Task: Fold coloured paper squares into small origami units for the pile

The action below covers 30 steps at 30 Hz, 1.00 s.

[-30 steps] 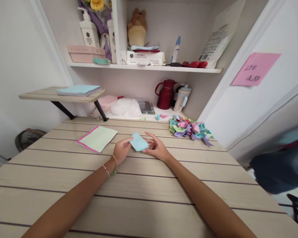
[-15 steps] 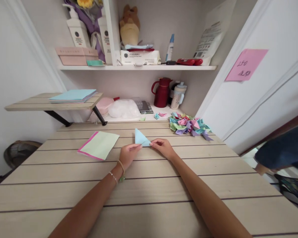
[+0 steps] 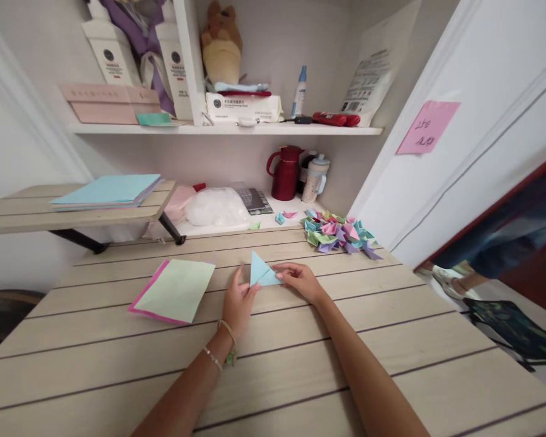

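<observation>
A light blue sheet of origami paper (image 3: 261, 273), folded into a triangle with a crease line across it, stands at the middle of the wooden table. Its right corner is pinched between the thumb and fingers of my right hand (image 3: 299, 281). At the lower left corner is my left hand (image 3: 239, 300), its fingers spread and the thumb tip by the paper's edge. To the left lies a stack of square paper (image 3: 175, 290), pale green on top with pink showing beneath. Small folded paper pieces in many colours form a pile (image 3: 339, 232) at the back right.
A small raised shelf (image 3: 159, 209) at the left carries more coloured paper (image 3: 109, 191). Behind the table stand a red jug (image 3: 286, 174), a speckled cup (image 3: 315, 179) and a white plastic bag (image 3: 218, 207). Another person's leg (image 3: 471, 282) shows at the far right.
My left hand has loosened its pinch on the paper, its fingers now apart. My right hand still holds the right corner. The camera view has shifted, so things sit lower in the picture.
</observation>
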Available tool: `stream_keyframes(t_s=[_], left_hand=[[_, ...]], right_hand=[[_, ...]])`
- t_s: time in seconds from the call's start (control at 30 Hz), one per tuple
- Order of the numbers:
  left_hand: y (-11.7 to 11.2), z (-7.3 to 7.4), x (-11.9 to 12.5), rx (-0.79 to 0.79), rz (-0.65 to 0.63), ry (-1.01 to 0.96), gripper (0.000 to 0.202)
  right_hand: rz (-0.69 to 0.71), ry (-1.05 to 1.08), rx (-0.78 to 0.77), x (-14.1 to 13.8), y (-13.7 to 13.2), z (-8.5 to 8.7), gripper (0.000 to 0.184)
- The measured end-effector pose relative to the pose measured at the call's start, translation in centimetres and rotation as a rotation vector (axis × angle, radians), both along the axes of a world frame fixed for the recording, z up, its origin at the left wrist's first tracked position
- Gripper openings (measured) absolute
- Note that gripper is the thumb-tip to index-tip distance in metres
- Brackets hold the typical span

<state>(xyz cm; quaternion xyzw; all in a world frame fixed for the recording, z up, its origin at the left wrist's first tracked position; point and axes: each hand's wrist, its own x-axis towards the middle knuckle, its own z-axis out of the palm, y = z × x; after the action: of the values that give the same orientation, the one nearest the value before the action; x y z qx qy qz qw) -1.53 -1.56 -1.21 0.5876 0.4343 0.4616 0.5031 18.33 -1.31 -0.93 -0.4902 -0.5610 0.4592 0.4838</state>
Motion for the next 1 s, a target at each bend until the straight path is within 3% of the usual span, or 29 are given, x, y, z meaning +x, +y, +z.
stream_keyframes(t_s=[0.1,0.17,0.5,0.73,1.0], left_hand=[[0.3,0.1,0.0,0.017,-0.078,0.000,0.028],[0.3,0.3,0.1,0.017,-0.093,0.005,0.024],[0.6,0.9,0.0,-0.063,-0.053,0.069,0.028],[0.1,1.9,-0.1,-0.088,-0.027,0.021,0.030],[-0.5,2.8,0.7,-0.063,0.130,0.043,0.043]], right_hand=[[0.004,-0.015,-0.006,-0.1,0.0,0.2,0.035],[0.008,-0.017,0.010,-0.2,0.0,0.2,0.032],[0.107,-0.003,0.047,-0.5,0.4,0.0,0.027],[0.038,-0.030,0.028,-0.9,0.8,-1.0,0.029],[-0.013,-0.004,0.015,-1.1,0.1,-0.2,0.027]])
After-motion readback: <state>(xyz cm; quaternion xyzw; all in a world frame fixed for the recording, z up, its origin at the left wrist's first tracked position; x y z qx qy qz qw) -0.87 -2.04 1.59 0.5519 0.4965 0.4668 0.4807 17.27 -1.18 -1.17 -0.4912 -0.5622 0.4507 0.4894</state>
